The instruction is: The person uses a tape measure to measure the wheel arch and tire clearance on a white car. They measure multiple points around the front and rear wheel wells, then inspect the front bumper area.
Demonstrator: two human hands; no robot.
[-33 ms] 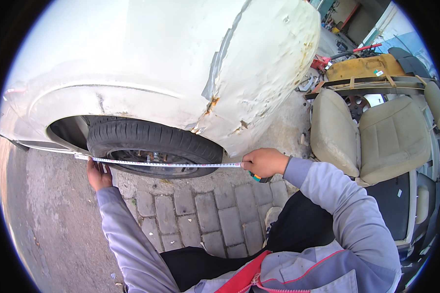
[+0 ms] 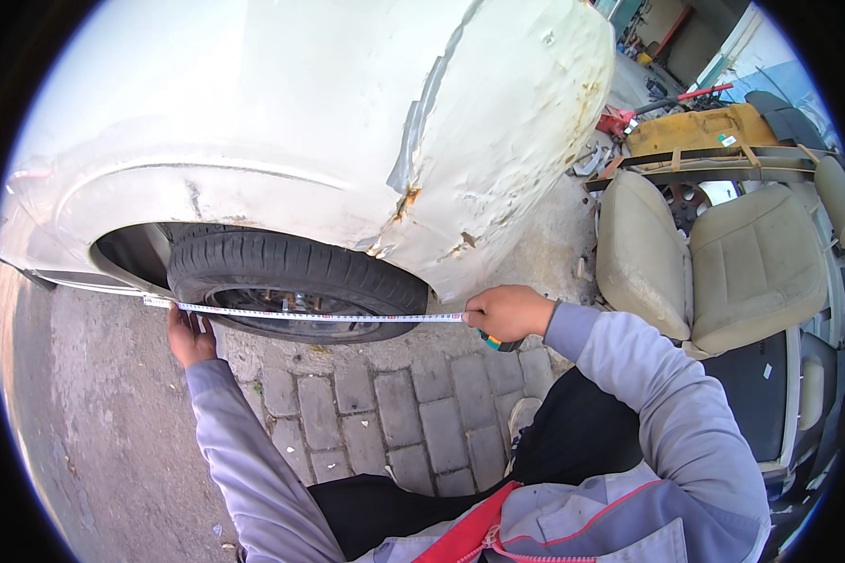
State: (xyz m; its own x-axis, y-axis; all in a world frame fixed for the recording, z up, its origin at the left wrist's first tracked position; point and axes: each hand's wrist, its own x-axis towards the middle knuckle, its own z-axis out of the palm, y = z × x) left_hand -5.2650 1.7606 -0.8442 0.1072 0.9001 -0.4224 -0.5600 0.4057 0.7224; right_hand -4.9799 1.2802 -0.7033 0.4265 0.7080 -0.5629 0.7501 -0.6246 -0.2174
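Note:
A white tape measure blade is stretched almost level across the front of a black car tyre. My left hand grips the blade close to its free end, beside the tyre's left edge, with its fingertips at the blade. Past the tyre's right edge, my right hand is closed around the case of the tape measure, of which a dark, green and orange part shows below the fingers. Behind the blade, the wheel's hub and bolts are partly visible inside the rim.
Above the tyre is a white car body with dents, rust and a grey torn strip. Beige car seats stand to the right, beside a yellow panel and loose parts. Grey paving bricks lie below, by my shoe.

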